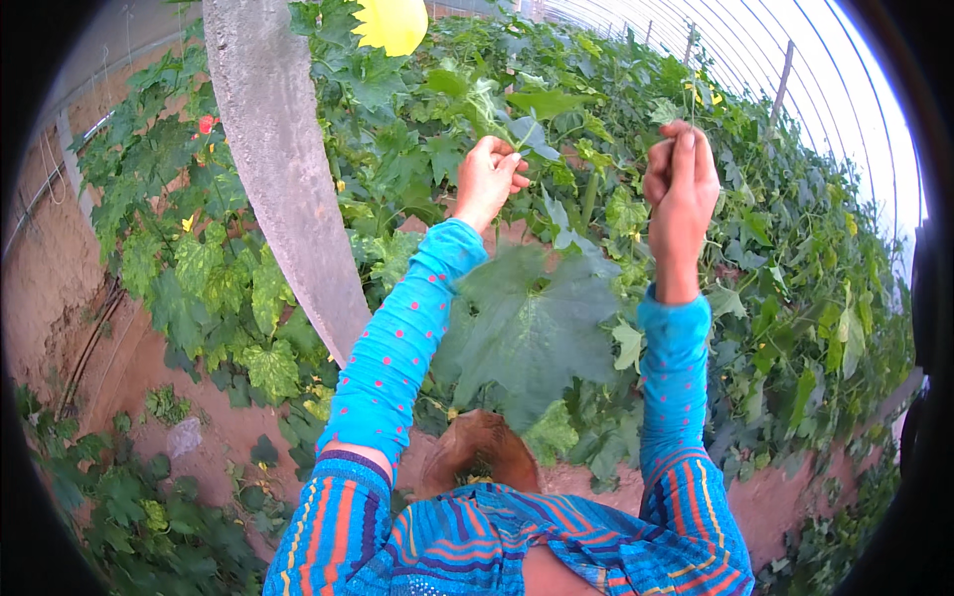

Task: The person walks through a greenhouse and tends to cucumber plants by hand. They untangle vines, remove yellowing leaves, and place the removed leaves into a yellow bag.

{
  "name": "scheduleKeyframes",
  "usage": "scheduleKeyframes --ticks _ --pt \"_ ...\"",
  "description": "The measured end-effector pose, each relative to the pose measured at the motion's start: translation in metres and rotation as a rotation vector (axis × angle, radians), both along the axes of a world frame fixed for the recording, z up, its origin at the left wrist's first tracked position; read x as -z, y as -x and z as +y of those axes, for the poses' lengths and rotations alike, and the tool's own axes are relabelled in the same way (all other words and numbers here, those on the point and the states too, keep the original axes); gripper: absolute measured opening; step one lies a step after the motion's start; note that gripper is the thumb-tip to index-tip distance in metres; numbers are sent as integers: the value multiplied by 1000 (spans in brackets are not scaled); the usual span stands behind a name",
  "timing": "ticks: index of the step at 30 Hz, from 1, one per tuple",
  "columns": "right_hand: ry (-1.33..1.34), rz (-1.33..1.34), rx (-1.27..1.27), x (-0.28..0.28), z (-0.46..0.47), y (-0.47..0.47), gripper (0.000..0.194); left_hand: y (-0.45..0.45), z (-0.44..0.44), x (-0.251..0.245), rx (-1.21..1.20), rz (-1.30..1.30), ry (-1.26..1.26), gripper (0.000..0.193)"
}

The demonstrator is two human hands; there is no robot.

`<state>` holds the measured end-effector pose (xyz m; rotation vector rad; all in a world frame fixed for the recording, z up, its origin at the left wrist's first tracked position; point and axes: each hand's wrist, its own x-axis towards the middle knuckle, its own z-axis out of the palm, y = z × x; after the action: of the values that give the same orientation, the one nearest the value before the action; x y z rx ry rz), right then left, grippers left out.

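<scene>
Both my arms reach forward in blue dotted sleeves among climbing gourd-like vines. My left hand pinches a green vine shoot near its leafy top, thumb against the fingers. Farther right and at about the same height, my right hand is closed, thumb against forefinger, on a thin string that runs upward. A broad green leaf hangs between my forearms, nearer to me than the foliage behind it. What lies inside my right fist is hidden.
A rough concrete post slants close beside my left arm. A yellow flower hangs at the top. Dense vines fill the right side under the greenhouse hoops. Below lie bare soil and a brown curved object.
</scene>
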<state>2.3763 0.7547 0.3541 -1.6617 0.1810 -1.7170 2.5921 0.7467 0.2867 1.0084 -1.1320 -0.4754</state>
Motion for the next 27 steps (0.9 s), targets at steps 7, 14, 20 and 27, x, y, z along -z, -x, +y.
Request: scheduleKeyframes --ticks 7,14,20,27 --pt "647 404 594 28 3 -13 9 61 -12 -44 -11 -230 306 11" --pt "660 733 649 24 -39 7 7 76 4 -72 30 -460 408 15" --pt "456 767 292 9 -60 12 20 72 25 -61 -91 -621 446 43" --pt "384 695 117 6 -65 4 17 69 34 -62 -161 -707 458 33"
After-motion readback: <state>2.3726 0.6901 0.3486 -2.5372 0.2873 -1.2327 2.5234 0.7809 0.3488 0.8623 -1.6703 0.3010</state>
